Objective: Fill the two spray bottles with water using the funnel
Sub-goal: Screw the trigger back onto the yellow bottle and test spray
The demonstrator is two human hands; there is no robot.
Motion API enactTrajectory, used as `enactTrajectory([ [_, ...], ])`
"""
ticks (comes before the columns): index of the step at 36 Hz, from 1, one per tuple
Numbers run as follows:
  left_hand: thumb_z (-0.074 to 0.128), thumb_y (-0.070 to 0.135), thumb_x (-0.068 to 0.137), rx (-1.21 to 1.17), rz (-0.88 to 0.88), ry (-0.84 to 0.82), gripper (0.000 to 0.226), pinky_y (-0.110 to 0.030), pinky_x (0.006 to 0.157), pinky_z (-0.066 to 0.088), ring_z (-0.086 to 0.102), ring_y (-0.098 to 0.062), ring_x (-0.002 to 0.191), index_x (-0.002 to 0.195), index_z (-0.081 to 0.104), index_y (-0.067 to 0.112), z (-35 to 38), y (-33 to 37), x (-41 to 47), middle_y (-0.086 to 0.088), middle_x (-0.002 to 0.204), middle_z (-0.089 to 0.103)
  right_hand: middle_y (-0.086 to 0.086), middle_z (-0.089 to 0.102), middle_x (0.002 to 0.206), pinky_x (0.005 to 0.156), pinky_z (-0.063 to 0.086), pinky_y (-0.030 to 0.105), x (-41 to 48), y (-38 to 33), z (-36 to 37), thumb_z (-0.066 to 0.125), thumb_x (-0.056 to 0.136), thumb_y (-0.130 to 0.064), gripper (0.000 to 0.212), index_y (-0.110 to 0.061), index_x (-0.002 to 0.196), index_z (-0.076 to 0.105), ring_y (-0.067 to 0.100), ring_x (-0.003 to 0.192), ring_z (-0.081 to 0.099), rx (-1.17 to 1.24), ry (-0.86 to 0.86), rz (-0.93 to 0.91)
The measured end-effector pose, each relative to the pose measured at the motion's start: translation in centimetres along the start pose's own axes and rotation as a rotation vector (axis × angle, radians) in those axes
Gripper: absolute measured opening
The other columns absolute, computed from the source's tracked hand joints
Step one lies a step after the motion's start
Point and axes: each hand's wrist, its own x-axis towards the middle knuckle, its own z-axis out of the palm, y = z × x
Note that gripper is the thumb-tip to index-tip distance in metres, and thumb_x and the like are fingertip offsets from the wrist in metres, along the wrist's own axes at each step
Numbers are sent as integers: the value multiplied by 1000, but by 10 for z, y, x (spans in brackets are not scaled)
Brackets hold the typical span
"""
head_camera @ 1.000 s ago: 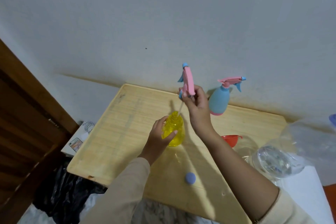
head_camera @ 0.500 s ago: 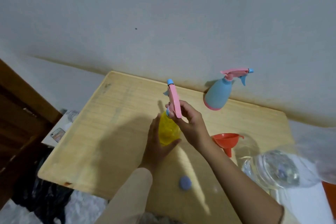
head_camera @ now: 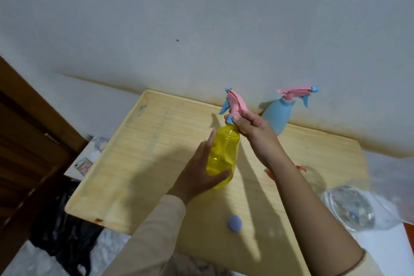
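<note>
Left hand (head_camera: 199, 175) wraps the lower body of the yellow spray bottle (head_camera: 223, 154), holding it upright on the wooden table (head_camera: 139, 163); right hand (head_camera: 251, 127) pinches the collar of the pink-and-blue spray head (head_camera: 235, 103), which sits at the bottle's neck; whether it is threaded on or loose I cannot tell.

From this one head view, the step in hand looks like working the spray head at the yellow bottle's neck, either seating it or taking it off; the bottle shows no clear water line, so I would judge filling is still ahead for at least one bottle. Next move calls for a steady grip below and a twist above, then the funnel at an open neck.

Counting: two spray bottles, the yellow one in hand and a blue spray bottle (head_camera: 277, 114) standing near the wall, its head on; one orange funnel (head_camera: 300, 169), mostly hidden behind the right forearm; one clear water bottle (head_camera: 349, 206) lying at the table's right edge; one small blue cap (head_camera: 234, 224) lying loose near the front.
</note>
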Motion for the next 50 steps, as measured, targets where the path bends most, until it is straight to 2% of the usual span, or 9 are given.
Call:
enactTrajectory([
  [6,65,50,71,39,21,42,97,7,88,23,38,9,116,142,-1,47,-19,39,-2,16,128,33,4,59,79,73,44,31,-12,-25,27,76,77,-24,25,-6,89,64,14,76,54,9,216,-134],
  [10,65,49,68,-23,5,127,94,1,96,27,32,24,120,140,5,52,-32,62,0,36,132,27,-4,67,89,87,47,31,-22,-48,45,54,94,-31,16,-20,94,65,12,90,63,76,180,-152],
  [16,66,54,73,-38,45,146,95,-16,104,35,34,5,133,143,2,57,-57,88,-5,30,144,27,4,70,100,85,46,31,-36,-72,54,52,94,-20,21,-10,105,68,14,92,62,223,130,-257],
  [20,66,55,70,-24,68,167,96,-3,98,30,32,15,128,141,1,59,-70,102,-7,40,140,21,8,67,105,91,45,36,-42,-86,61,61,83,-27,34,-8,110,65,17,99,60,236,146,-327],
  [31,67,55,68,-42,44,130,97,-10,101,34,36,7,130,140,2,61,-81,117,-23,18,149,31,8,65,102,83,49,25,-58,-99,64,56,85,-27,30,-10,110,61,17,95,62,46,118,-461],
  [38,66,59,68,3,61,106,96,-13,102,32,29,12,132,137,-1,66,-79,124,-30,35,145,21,-11,63,88,68,44,6,-67,-93,68,73,80,-18,29,-21,104,59,-6,75,61,161,228,-420],
  [41,68,54,71,4,72,106,96,-5,99,28,24,21,128,135,-2,68,-76,128,-31,49,137,12,-16,64,96,77,45,9,-72,-95,67,69,84,-25,28,-26,110,58,-7,88,61,120,221,-404],
  [45,69,54,69,-22,68,114,97,-20,104,35,32,3,134,138,1,64,-73,131,-30,24,149,27,-10,64,104,92,49,34,-75,-99,64,58,93,-22,21,-25,113,58,12,100,63,99,166,-423],
  [50,68,54,68,-37,71,161,96,-32,105,42,41,-4,129,139,4,62,-71,131,-30,4,147,38,-1,61,123,93,49,21,-80,-98,59,40,99,-17,31,-16,127,54,12,112,59,250,97,-381],
])
